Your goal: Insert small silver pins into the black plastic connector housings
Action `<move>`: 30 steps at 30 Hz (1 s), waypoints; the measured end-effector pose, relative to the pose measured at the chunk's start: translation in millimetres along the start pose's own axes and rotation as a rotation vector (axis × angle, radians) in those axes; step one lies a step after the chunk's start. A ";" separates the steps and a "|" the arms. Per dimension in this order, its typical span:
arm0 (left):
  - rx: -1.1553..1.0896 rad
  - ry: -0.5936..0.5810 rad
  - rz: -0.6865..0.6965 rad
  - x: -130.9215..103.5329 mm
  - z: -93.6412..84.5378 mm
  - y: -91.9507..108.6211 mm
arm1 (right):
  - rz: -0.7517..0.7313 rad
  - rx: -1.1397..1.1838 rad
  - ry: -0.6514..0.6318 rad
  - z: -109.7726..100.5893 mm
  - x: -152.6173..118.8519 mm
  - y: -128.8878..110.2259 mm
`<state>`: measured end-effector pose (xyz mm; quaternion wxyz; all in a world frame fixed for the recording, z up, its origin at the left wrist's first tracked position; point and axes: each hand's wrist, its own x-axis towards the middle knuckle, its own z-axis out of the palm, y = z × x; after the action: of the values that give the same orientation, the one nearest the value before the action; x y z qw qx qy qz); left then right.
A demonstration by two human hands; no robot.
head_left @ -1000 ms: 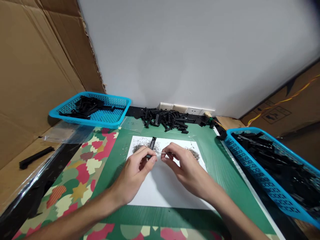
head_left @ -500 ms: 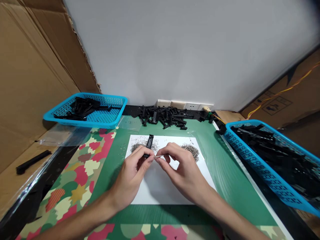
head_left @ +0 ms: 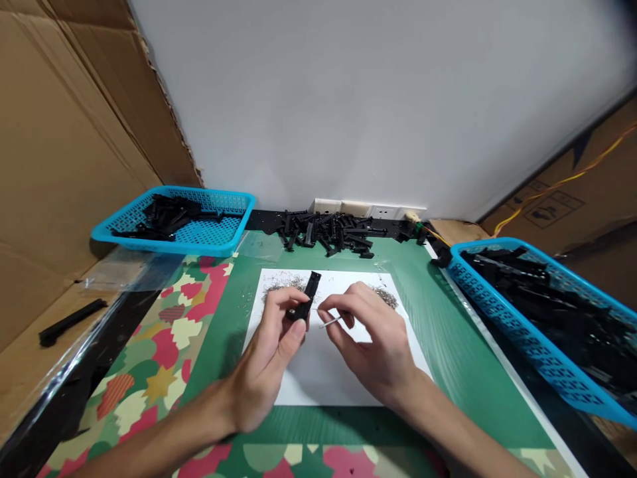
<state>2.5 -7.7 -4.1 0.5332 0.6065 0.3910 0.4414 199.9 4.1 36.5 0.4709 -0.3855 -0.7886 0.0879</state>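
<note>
My left hand [head_left: 276, 352] is closed on a long, narrow black plastic part [head_left: 312, 287], tilted with its top end leaning right. Facing it from the right, my right hand [head_left: 375, 335] pinches a thin silver metal tool [head_left: 329, 322] whose tip points left, a small gap away from the black part. Whether that tool is a pair of tweezers or a rod I cannot make out. Beneath both hands lies a white sheet [head_left: 333, 385]. Small wire pieces, perhaps springs, form a left pile [head_left: 284, 281] and a right pile [head_left: 385, 297], partly hidden by my hands.
A heap of black parts [head_left: 328, 232] sits at the back by the wall sockets [head_left: 383, 212]. Blue baskets with black parts stand at left [head_left: 219, 247] and right [head_left: 527, 355]. One loose black part [head_left: 72, 322] rests on cardboard at far left.
My left hand has turned the black part so that its length faces me and leans right. My right hand has drawn the metal tool slightly right, away from the left fingers.
</note>
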 end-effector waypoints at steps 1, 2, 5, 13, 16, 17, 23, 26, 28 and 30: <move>-0.005 -0.012 0.009 -1.7 0.2 -0.2 | -0.055 -0.013 -0.010 1.1 -1.6 0.7; -0.003 -0.024 0.023 -3.1 0.2 0.2 | -0.112 -0.032 -0.027 2.2 -3.5 1.5; 0.040 -0.028 0.100 -5.1 0.3 3.0 | -0.251 -0.110 -0.074 4.6 -8.6 3.9; 0.068 -0.011 0.213 -6.0 1.8 2.9 | -0.216 -0.029 -0.038 6.2 -10.2 3.2; 0.059 -0.002 0.213 -5.8 1.6 1.9 | -0.281 -0.102 -0.056 5.6 -8.6 1.4; 0.053 -0.007 0.209 -5.8 1.5 2.0 | -0.310 -0.127 -0.057 5.4 -8.1 0.8; 0.056 -0.015 0.223 -7.3 0.7 3.2 | -0.343 -0.152 -0.045 5.7 -6.1 0.0; 0.058 -0.028 0.244 -7.9 0.6 1.7 | -0.333 -0.143 -0.065 6.3 -6.6 1.0; 0.058 -0.031 0.255 -8.0 0.6 0.2 | -0.320 -0.131 -0.077 6.3 -7.2 1.5; 0.063 -0.029 0.262 -8.0 0.5 -1.1 | -0.302 -0.116 -0.081 6.2 -7.9 1.9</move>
<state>0.6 -15.3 -6.1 0.4572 0.6753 0.3145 0.4858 197.9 1.3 26.9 0.4237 -0.2853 -0.8596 -0.0142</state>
